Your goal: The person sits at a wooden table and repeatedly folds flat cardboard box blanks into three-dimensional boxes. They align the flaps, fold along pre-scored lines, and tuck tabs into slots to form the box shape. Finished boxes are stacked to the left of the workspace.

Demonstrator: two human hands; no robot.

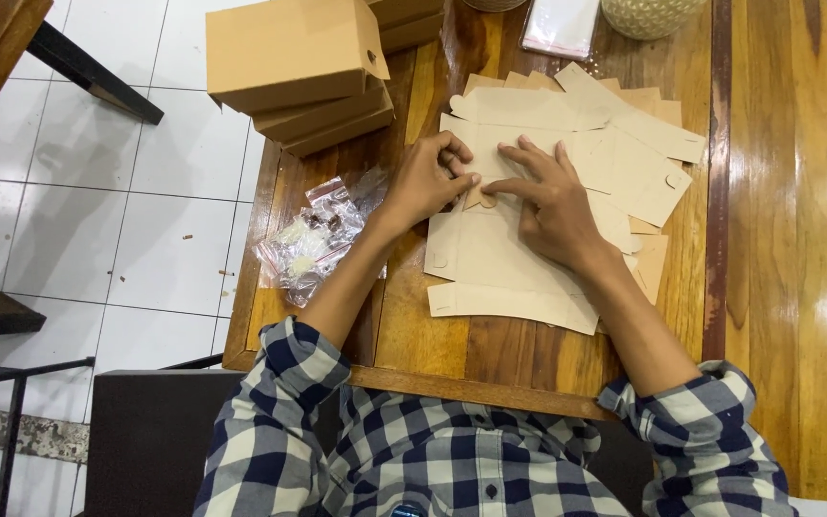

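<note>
My left hand (425,180) pinched a small tab on the flat cardboard box blank (490,254); my right hand (549,203) pressed flat beside it, the blank's length running toward me on the wooden table (777,239).

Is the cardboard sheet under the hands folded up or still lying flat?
Flat: the cardboard sheet lies spread on the table, both hands pressing it.

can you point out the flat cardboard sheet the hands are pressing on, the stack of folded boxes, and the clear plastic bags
flat cardboard sheet (490,254), head view, bare middle panel below the hands
stack of folded boxes (289,48), head view, top face of the uppermost box
clear plastic bags (313,239), head view, middle of the crumpled pile
</note>
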